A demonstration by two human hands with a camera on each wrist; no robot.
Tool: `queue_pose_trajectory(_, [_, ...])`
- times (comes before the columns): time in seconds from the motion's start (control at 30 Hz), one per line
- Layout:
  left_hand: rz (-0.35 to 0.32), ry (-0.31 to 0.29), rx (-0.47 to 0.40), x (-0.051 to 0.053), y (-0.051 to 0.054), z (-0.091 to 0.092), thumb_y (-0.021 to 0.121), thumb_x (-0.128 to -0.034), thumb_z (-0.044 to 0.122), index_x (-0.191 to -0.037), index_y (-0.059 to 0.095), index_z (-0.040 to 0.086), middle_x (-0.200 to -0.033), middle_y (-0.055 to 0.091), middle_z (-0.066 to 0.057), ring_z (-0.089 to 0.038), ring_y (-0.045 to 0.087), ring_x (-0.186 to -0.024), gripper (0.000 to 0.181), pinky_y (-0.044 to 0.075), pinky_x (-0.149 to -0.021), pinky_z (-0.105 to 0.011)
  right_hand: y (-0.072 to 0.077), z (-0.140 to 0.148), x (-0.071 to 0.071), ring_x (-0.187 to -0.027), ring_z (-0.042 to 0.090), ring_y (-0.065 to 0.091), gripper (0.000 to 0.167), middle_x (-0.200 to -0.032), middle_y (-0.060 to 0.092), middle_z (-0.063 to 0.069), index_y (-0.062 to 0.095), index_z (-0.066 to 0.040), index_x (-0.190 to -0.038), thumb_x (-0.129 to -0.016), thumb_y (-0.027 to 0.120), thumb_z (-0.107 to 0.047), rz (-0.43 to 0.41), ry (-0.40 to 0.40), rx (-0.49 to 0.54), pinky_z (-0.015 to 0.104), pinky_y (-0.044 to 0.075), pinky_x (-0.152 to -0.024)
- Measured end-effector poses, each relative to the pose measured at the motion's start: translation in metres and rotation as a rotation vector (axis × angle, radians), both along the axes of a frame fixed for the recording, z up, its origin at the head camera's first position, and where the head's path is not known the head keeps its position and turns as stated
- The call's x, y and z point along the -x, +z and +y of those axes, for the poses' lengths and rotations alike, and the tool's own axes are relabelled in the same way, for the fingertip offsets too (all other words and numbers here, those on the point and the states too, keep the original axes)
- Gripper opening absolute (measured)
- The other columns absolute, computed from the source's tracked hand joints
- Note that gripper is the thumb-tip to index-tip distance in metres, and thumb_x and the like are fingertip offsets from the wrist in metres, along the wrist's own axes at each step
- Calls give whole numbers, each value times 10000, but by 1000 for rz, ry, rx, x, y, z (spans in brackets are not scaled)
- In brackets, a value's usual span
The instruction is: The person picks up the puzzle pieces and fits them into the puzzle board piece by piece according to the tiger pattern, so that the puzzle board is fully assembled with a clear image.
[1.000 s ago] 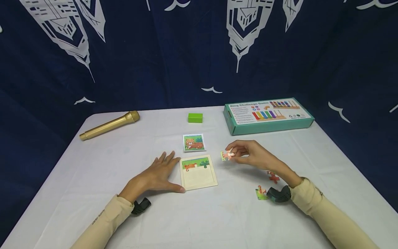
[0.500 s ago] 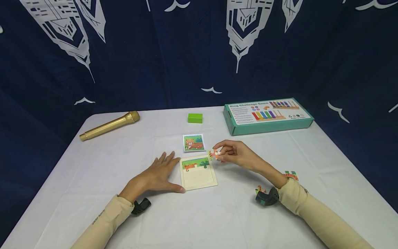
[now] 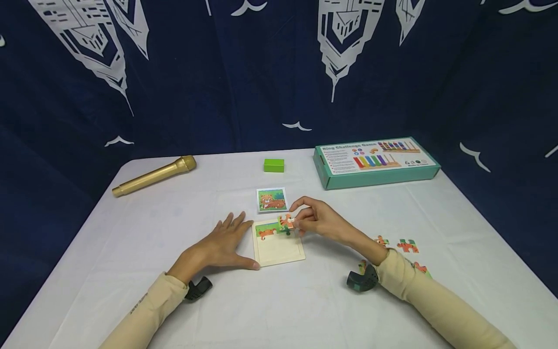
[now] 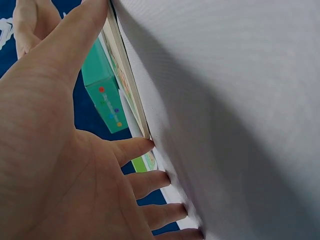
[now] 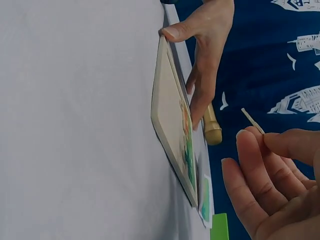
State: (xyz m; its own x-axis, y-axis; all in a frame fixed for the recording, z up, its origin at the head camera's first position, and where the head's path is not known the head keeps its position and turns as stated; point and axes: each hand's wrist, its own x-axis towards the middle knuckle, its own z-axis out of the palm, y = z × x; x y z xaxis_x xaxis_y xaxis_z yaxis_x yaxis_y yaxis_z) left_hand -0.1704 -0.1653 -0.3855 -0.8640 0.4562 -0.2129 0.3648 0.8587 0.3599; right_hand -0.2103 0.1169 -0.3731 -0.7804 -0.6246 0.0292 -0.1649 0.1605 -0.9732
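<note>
Puzzle piece [image 3: 286,221] is in the right hand [image 3: 322,220], pinched between thumb and fingers, over the tray's far right corner as the head view sees it. Left hand [image 3: 222,245] touches the tray [image 3: 279,252] along its left edge — fingers straight, index at the far corner, thumb at the near one. Printed strip fills the far end, so step in hand looks like placing this piece; next move likely calls for aligning it, then lowering. Loose pieces [image 3: 408,246] lie toward the table's [image 3: 261,310] right edge, partly behind the right sleeve [image 3: 436,295]. Right wrist view adds height — piece edge-on, clear of the tray; its print shows only from the head.
</note>
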Motion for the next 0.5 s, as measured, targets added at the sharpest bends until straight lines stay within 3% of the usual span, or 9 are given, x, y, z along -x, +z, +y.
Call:
queue_pose_trajectory(0.27, [2, -6, 4, 1, 0, 0, 716, -668, 702, -1494, 294, 60, -1575, 136, -226, -455, 45, -1440, 1127, 111, -1139, -615, -4, -8, -2, -722, 319, 698, 235, -962, 646, 351, 472, 60, -1104, -890, 569, 68, -92, 22, 13, 353, 575, -762])
queue_pose_trajectory(0.5, [3, -9, 9, 1, 1, 0, 709, -674, 704, -1499, 281, 64, -1579, 125, -221, -453, 38, -1441, 1128, 111, -1139, -616, -10, -16, -4, -735, 340, 697, 141, -936, 660, 338, 520, 85, -1030, -893, 554, 82, -112, 27, 19, 396, 579, -769])
